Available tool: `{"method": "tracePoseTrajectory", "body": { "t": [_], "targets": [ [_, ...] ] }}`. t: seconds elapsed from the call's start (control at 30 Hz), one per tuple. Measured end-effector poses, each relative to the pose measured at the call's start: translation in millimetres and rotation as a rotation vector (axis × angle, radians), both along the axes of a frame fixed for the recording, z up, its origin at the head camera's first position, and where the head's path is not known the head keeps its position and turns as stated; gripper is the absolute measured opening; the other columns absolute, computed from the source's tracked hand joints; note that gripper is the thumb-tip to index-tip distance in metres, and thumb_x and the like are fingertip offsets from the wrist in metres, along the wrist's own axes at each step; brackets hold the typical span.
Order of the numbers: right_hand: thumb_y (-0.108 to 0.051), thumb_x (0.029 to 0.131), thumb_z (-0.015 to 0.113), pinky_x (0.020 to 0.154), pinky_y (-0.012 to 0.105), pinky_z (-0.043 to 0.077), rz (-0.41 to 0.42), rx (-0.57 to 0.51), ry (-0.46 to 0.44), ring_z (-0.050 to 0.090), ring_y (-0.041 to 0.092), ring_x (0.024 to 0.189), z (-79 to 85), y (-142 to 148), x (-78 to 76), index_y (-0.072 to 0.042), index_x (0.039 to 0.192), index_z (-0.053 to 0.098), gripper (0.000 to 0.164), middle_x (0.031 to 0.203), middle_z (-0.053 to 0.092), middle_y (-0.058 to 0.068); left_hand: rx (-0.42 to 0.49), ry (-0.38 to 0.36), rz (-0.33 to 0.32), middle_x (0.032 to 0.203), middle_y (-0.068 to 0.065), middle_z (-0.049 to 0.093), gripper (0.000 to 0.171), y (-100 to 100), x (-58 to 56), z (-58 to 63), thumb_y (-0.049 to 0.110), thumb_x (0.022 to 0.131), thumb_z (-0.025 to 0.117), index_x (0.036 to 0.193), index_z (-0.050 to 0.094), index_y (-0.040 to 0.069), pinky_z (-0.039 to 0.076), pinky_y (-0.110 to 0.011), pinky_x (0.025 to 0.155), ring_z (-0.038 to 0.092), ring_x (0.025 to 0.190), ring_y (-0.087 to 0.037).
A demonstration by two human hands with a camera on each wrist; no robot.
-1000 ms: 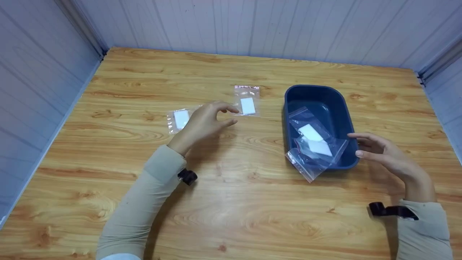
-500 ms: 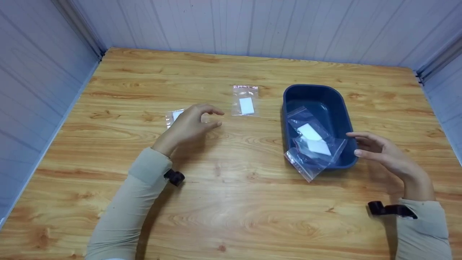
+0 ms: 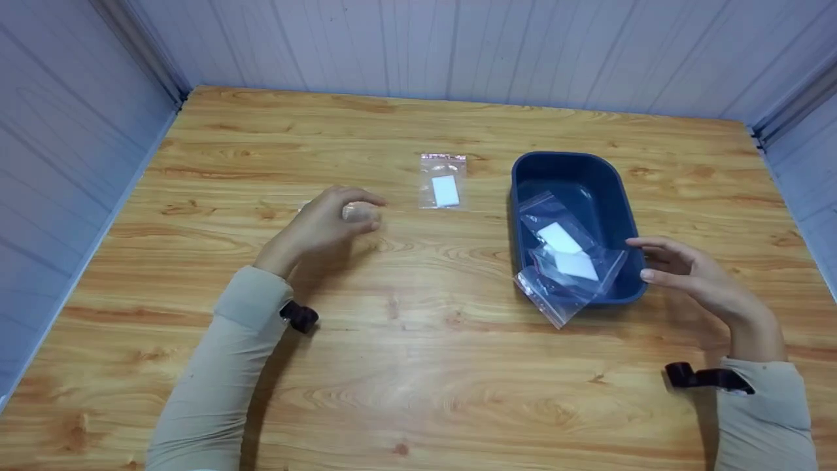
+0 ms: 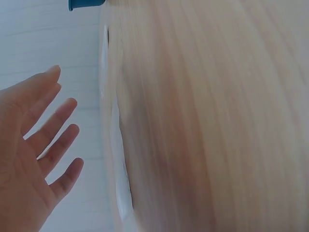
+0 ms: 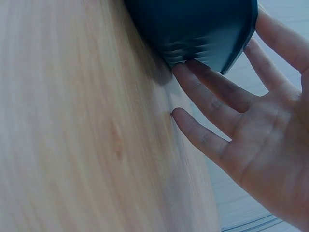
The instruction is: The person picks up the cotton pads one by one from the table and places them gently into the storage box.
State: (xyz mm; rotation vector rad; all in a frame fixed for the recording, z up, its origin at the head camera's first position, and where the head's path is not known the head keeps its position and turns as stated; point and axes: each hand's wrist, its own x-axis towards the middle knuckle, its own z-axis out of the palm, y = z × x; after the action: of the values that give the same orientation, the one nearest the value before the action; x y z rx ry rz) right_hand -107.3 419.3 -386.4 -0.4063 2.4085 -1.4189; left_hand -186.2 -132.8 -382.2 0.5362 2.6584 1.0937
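In the head view my left hand (image 3: 317,222) hovers over a small clear zip bag (image 3: 358,210), most of which it hides. The left wrist view shows that hand's fingers spread apart, holding nothing, beside the white bag (image 4: 119,164) on the table. Another zip bag (image 3: 446,190) with a white rectangular piece lies flat to the right. My right hand (image 3: 709,281) touches the right rim of a dark blue bin (image 3: 628,203). Its fingers are fairly straight, some against the bin's outer wall (image 5: 193,29). Two overlapping zip bags (image 3: 567,255) with white pieces rest in the bin.
The wood-grain table (image 3: 418,366) is bounded by a pale panelled wall (image 3: 418,46) at the back and walls at both sides. One bag's zip end (image 3: 546,304) sticks out over the bin's front rim.
My left hand has drawn back to the left from near the middle bag and now covers most of the left bag. The right hand stays at the bin's rim.
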Motion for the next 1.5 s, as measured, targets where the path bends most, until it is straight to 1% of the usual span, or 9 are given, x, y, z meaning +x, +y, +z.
{"method": "tracePoseTrajectory", "body": {
  "t": [0.2,0.33,0.57,0.7,0.83,0.93,1.1,1.27,1.5],
  "targets": [
    [-0.007,0.102,0.054,0.092,0.013,0.043,-0.003,0.022,0.000,0.046,-0.004,0.123,1.0,1,0.8,-0.007,0.148,0.044,0.047,0.140,0.048,-0.012,0.030,-0.002,-0.030,0.135,0.002,0.061,0.038,-5,-5.0,-4.9,0.022,0.092,0.073,0.129,0.066,0.018,0.028,-0.050,0.113,0.044,0.134,-0.025],
    [-0.006,0.101,0.055,0.092,0.014,0.044,-0.003,0.023,0.005,0.047,-0.004,0.123,0.6,0,0.5,-0.007,0.147,0.044,0.047,0.140,0.049,-0.011,0.026,0.008,-0.050,0.135,-0.005,0.060,0.042,-9,-9.0,-9.4,0.019,0.090,0.075,0.130,0.064,0.011,0.026,-0.050,0.114,0.045,0.133,-0.028],
    [-0.005,0.101,0.055,0.093,0.013,0.043,-0.008,-0.008,-0.011,0.047,-0.003,0.123,1.4,-1,1.1,-0.007,0.147,0.044,0.047,0.139,0.049,-0.013,-0.008,-0.032,-0.034,0.140,-0.011,0.055,0.050,-14,-12.6,-13.2,0.020,0.090,0.075,0.136,0.059,0.007,0.027,-0.049,0.114,0.042,0.135,-0.031],
    [-0.003,0.101,0.054,0.094,0.014,0.043,0.002,-0.018,0.004,0.047,-0.003,0.123,-0.3,0,1.2,-0.004,0.146,0.044,0.047,0.139,0.049,-0.012,-0.018,-0.048,-0.033,0.142,-0.013,0.053,0.051,-16,-13.8,-14.0,0.020,0.091,0.075,0.137,0.057,0.007,0.027,-0.049,0.115,0.040,0.137,-0.032],
    [-0.004,0.101,0.055,0.094,0.014,0.043,-0.001,-0.019,-0.005,0.047,-0.002,0.124,-1.6,-1,1.2,-0.004,0.147,0.044,0.047,0.140,0.050,-0.011,-0.003,-0.074,-0.021,0.142,-0.012,0.053,0.053,-18,-14.3,-15.3,0.017,0.091,0.075,0.139,0.056,0.006,0.032,-0.045,0.112,0.045,0.133,-0.029],
    [-0.004,0.101,0.055,0.093,0.015,0.043,-0.009,-0.018,-0.016,0.048,-0.002,0.124,-1.8,-1,0.8,-0.005,0.147,0.044,0.048,0.140,0.050,-0.011,0.002,-0.082,-0.011,0.139,-0.012,0.055,0.055,-20,-14.4,-16.8,0.015,0.089,0.076,0.139,0.055,0.006,0.038,-0.042,0.107,0.051,0.125,-0.027],
    [-0.004,0.101,0.055,0.094,0.013,0.041,-0.010,-0.004,-0.009,0.048,-0.002,0.123,-1.4,0,2.1,-0.006,0.147,0.045,0.047,0.140,0.051,-0.012,-0.048,-0.037,0.000,0.136,-0.012,0.057,0.060,-23,-14.9,-17.9,0.015,0.084,0.081,0.138,0.057,0.008,0.037,-0.046,0.105,0.052,0.119,-0.028],
    [-0.004,0.101,0.055,0.094,0.013,0.042,-0.011,0.001,-0.012,0.047,-0.002,0.123,-0.4,1,3.6,-0.006,0.147,0.044,0.047,0.139,0.050,-0.012,-0.093,-0.002,-0.011,0.139,-0.014,0.056,0.060,-24,-17.1,-20.0,0.012,0.082,0.082,0.137,0.058,0.008,0.034,-0.049,0.108,0.050,0.125,-0.032],
    [-0.008,0.101,0.056,0.094,0.012,0.041,-0.017,0.032,-0.018,0.045,-0.003,0.124,0.7,1,3.9,-0.008,0.147,0.044,0.048,0.141,0.049,-0.010,-0.105,-0.017,-0.003,0.134,-0.014,0.059,0.059,-24,-17.1,-19.7,0.011,0.082,0.082,0.136,0.059,0.007,0.036,-0.048,0.107,0.053,0.121,-0.031]
  ]
}}
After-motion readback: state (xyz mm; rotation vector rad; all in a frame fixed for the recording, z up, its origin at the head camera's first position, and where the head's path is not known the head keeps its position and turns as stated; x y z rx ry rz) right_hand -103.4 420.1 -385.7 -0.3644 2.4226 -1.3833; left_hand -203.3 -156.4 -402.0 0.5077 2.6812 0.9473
